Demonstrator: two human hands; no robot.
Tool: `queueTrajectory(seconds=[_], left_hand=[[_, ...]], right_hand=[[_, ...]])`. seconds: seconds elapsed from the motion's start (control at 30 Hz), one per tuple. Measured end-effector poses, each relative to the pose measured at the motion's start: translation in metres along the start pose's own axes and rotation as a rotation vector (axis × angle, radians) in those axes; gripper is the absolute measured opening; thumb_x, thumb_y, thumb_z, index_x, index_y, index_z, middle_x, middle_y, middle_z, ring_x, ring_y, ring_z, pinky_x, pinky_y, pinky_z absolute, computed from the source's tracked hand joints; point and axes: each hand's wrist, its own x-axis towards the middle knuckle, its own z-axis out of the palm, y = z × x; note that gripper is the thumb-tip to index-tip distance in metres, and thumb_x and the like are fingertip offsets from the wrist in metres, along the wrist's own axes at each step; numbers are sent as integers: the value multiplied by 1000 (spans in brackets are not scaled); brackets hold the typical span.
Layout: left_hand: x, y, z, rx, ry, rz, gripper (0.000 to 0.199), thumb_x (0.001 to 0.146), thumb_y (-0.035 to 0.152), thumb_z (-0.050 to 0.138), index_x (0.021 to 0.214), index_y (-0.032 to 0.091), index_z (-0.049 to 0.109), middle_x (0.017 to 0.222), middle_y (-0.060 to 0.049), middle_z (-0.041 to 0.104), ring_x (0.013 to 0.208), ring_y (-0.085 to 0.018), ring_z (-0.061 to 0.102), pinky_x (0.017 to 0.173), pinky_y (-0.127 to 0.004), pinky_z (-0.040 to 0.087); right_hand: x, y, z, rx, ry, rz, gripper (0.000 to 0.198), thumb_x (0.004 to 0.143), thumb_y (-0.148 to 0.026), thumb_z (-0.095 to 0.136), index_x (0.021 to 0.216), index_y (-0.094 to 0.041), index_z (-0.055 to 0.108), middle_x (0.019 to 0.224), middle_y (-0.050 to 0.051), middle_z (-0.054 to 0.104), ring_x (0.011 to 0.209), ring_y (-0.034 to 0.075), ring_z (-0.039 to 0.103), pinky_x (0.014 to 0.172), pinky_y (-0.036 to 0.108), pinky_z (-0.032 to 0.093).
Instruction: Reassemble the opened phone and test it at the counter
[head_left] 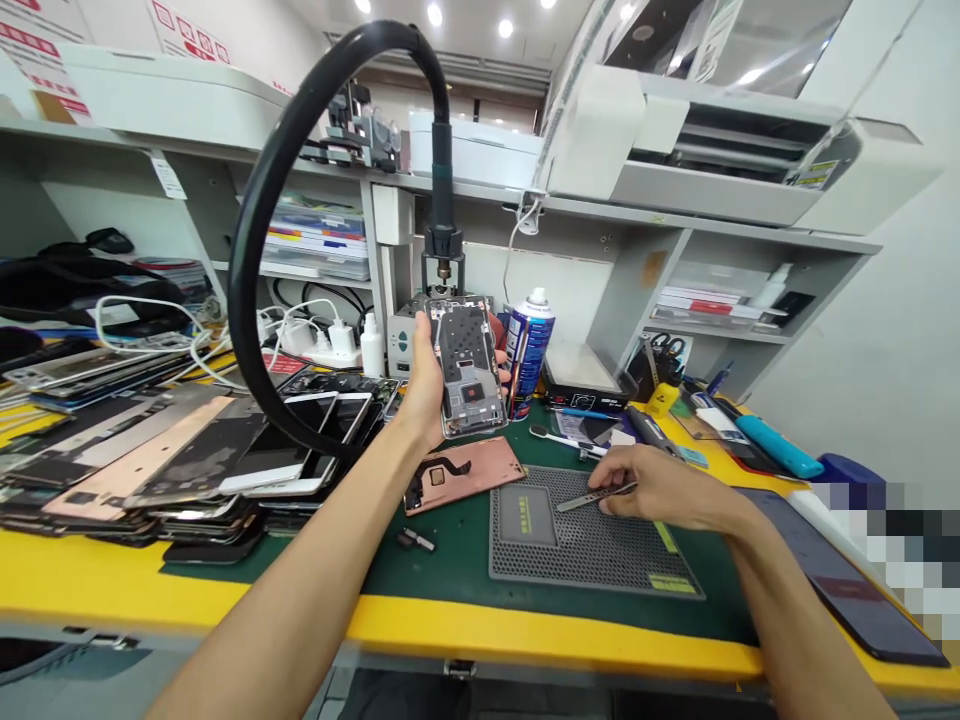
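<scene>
My left hand (424, 390) is wrapped around an opened phone frame (472, 368) with its dark inner side facing me, held upright above the bench. In my right hand (649, 487) is a pair of metal tweezers (577, 500), pinched between thumb and fingers, tips pointing left over a grey perforated mat (592, 565). Below the phone frame lies a pink phone back panel (484, 482) with a black flex cable on it. A few small dark parts (416, 540) rest on the green work mat (431, 585).
Stacks of phone parts (180, 450) fill the left side. A thick black hose (247, 250) arches over the bench to a nozzle behind the phone frame. A blue spray can (529, 355), a toothbrush (562, 438) and a large dark screen (862, 590) stand or lie rightward.
</scene>
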Motion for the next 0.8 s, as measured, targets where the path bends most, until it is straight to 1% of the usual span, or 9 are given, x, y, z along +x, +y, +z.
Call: queueTrajectory(seconds=[0.1,0.17,0.23,0.3,0.37,0.47,0.6,0.8], left_hand=[[2,0,-5,-21,-58,28,85,86,84,30,115,14,69,89,-13,77,75,-25,75,65,-36,61],[3,0,-8,-25,-81,44,84,86,84,31,115,15,68,92,-13,77,76,-26,74,66,-37,61],[4,1,-11,-15,-73,49,83,86,83,33,116,15,68,91,-13,77,76,-26,75,65,-36,61],[4,3,-13,-6,-59,34,82,85,83,35,116,15,68,88,-12,77,77,-26,75,64,-35,61],[4,4,-13,-7,-64,12,82,86,83,34,116,15,69,87,-12,77,78,-26,75,64,-35,60],[2,5,-12,-23,-106,-17,82,88,81,32,117,14,68,87,-12,77,79,-25,75,66,-34,60],[3,5,-11,-36,-136,-27,81,88,80,33,119,14,67,87,-13,77,81,-26,75,69,-35,59],[3,7,-14,-19,-97,-29,85,85,84,33,116,13,69,84,-14,77,83,-30,74,69,-39,59]], right_hand=[[5,-17,4,-2,49,-34,31,83,-41,69,104,-19,75,101,8,72,92,25,66,80,34,51],[12,-31,12,-103,85,-120,38,88,-44,65,117,-20,70,115,9,70,102,26,66,86,35,51],[21,-46,22,-297,119,-252,41,92,-37,59,128,-20,64,127,12,66,111,27,64,92,37,51],[32,-58,34,-436,126,-351,41,90,-22,56,130,-16,62,132,15,64,118,31,60,98,43,47],[40,-65,44,-499,101,-406,42,84,-11,55,124,-13,66,129,17,65,118,35,60,99,49,45],[47,-69,52,-573,67,-461,37,80,-8,55,113,-12,71,117,17,72,108,33,66,94,46,47],[48,-67,53,-634,76,-494,27,84,-10,54,105,-13,72,101,15,75,96,27,71,86,35,49],[49,-66,57,-702,141,-578,21,91,-10,52,93,-14,72,86,12,75,80,22,72,75,29,48]])
